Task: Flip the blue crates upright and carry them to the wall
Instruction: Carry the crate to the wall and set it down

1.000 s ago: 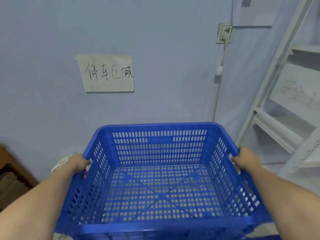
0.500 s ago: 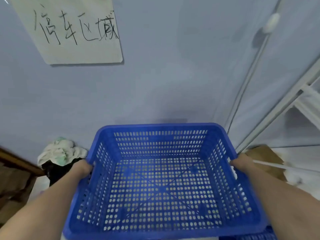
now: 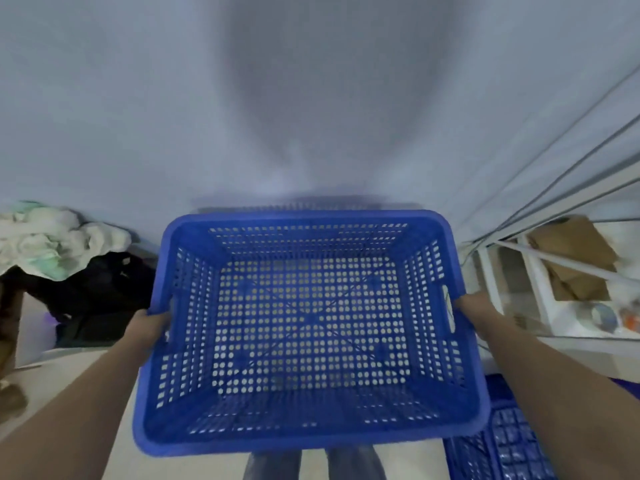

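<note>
Blue crate (image 3: pixel 311 327) upright; my left hand (image 3: pixel 150 325) and right hand (image 3: pixel 467 306) clasp its short sides. Wall (image 3: pixel 138 98) lies at twelve o'clock, along its short axis.

Bare floor (image 3: pixel 86 386) lies open near left, while the far left is blocked by a dark bag (image 3: pixel 100 292) topped with pale cloth (image 3: pixel 52 240), the right by a white shelf frame (image 3: pixel 540 299), and the near right by a second blue crate (image 3: pixel 502 445).
</note>
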Available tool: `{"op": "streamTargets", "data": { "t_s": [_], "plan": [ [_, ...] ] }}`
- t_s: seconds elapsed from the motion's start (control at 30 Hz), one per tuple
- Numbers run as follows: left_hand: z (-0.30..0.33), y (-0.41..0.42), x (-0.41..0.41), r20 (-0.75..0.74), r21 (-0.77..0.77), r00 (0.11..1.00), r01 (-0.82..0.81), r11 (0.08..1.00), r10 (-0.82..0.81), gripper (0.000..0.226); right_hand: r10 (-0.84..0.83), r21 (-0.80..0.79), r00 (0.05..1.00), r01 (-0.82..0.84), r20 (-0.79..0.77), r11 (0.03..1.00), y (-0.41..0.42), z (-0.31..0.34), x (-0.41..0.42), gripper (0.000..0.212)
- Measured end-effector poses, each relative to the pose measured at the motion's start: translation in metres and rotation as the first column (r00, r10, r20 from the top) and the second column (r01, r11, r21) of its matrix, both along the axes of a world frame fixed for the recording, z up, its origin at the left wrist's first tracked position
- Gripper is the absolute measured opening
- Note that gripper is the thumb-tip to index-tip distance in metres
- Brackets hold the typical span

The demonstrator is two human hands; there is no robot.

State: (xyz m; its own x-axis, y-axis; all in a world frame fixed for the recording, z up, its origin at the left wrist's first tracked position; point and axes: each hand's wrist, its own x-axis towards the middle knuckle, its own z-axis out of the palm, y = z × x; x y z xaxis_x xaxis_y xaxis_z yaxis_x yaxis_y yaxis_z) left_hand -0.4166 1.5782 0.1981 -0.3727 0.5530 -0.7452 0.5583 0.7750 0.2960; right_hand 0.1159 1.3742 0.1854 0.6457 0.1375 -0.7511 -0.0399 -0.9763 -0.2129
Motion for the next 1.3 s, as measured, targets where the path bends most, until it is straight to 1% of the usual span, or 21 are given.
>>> {"op": "streamTargets", "data": {
  "t_s": [0.07, 0.13, 0.17, 0.23, 0.27, 0.37, 0.47, 0.53, 0.6, 0.67, 0.73, 0.83, 0.87, 0.97, 1.03, 1.1, 1.17, 1.2, 1.3],
  "plan": [
    [-0.026, 0.004, -0.001, 0.081, 0.012, 0.992, -0.093, 0.996, 0.092, 0.022, -0.053, -0.005, 0.999, 0.053, 0.013, 0.999, 0.008, -0.022, -0.01, 0.03],
    [-0.048, 0.007, -0.001, 0.142, 0.013, 0.98, -0.14, 0.99, 0.137, 0.02, -0.112, 0.0, 0.994, 0.112, 0.001, 0.994, 0.021, -0.034, -0.025, 0.035],
    [-0.063, 0.008, -0.003, 0.161, 0.01, 0.975, -0.158, 0.987, 0.154, 0.022, -0.134, 0.002, 0.991, 0.134, -0.013, 0.991, 0.025, -0.045, -0.029, 0.034],
    [-0.091, 0.009, -0.004, 0.181, -0.003, 0.965, -0.193, 0.981, 0.191, 0.027, -0.169, 0.013, 0.985, 0.169, -0.029, 0.986, 0.03, -0.071, -0.031, 0.027],
    [-0.104, 0.01, -0.005, 0.184, -0.007, 0.962, -0.202, 0.979, 0.2, 0.033, -0.191, 0.025, 0.981, 0.192, -0.032, 0.981, 0.032, -0.086, -0.03, 0.027],
    [-0.142, 0.013, -0.008, 0.187, -0.031, 0.957, -0.222, 0.975, 0.224, 0.047, -0.248, 0.057, 0.968, 0.25, -0.043, 0.967, 0.037, -0.122, -0.032, 0.038],
    [-0.176, 0.02, -0.009, 0.188, -0.056, 0.955, -0.224, 0.973, 0.231, 0.047, -0.278, 0.08, 0.959, 0.282, -0.062, 0.956, 0.049, -0.137, -0.043, 0.04],
    [-0.196, 0.024, -0.008, 0.177, -0.065, 0.958, -0.215, 0.975, 0.223, 0.049, -0.287, 0.103, 0.954, 0.296, -0.089, 0.95, 0.052, -0.153, -0.041, 0.034],
    [-0.213, 0.027, -0.005, 0.171, -0.05, 0.963, -0.204, 0.978, 0.209, 0.05, -0.302, 0.121, 0.948, 0.313, -0.099, 0.942, 0.053, -0.167, -0.038, 0.02],
    [-0.225, 0.03, 0.001, 0.156, -0.04, 0.969, -0.188, 0.981, 0.192, 0.05, -0.325, 0.133, 0.941, 0.336, -0.1, 0.932, 0.055, -0.18, -0.033, 0.012],
    [-0.237, 0.033, 0.004, 0.158, -0.05, 0.97, -0.177, 0.983, 0.183, 0.048, -0.34, 0.13, 0.934, 0.352, -0.108, 0.927, 0.058, -0.191, -0.03, 0.012],
    [-0.257, 0.041, 0.004, 0.152, -0.059, 0.967, -0.198, 0.978, 0.205, 0.057, -0.349, 0.111, 0.929, 0.362, -0.123, 0.925, 0.059, -0.206, -0.024, 0.012],
    [-0.261, 0.044, 0.007, 0.155, -0.066, 0.965, -0.202, 0.977, 0.21, 0.056, -0.354, 0.105, 0.927, 0.367, -0.123, 0.924, 0.06, -0.211, -0.023, 0.012],
    [-0.258, 0.048, 0.025, 0.194, -0.112, 0.964, -0.165, 0.98, 0.184, 0.04, -0.378, 0.101, 0.917, 0.391, -0.128, 0.915, 0.062, -0.224, -0.021, 0.013],
    [-0.256, 0.048, 0.036, 0.22, -0.144, 0.959, -0.149, 0.978, 0.178, 0.031, -0.403, 0.112, 0.906, 0.417, -0.131, 0.902, 0.063, -0.231, -0.02, 0.019],
    [-0.262, 0.048, 0.039, 0.215, -0.143, 0.959, -0.159, 0.977, 0.187, 0.036, -0.413, 0.125, 0.9, 0.43, -0.141, 0.894, 0.065, -0.237, -0.02, 0.034],
    [-0.265, 0.047, 0.04, 0.216, -0.151, 0.954, -0.179, 0.972, 0.209, 0.042, -0.416, 0.113, 0.896, 0.435, -0.157, 0.893, 0.069, -0.243, -0.018, 0.041],
    [-0.267, 0.048, 0.041, 0.223, -0.15, 0.949, -0.191, 0.97, 0.221, 0.044, -0.414, 0.11, 0.894, 0.435, -0.171, 0.894, 0.072, -0.245, -0.017, 0.039],
    [-0.27, 0.05, 0.041, 0.231, -0.163, 0.942, -0.21, 0.964, 0.245, 0.047, -0.41, 0.105, 0.887, 0.438, -0.212, 0.893, 0.083, -0.25, -0.017, 0.017]
  ]
}}
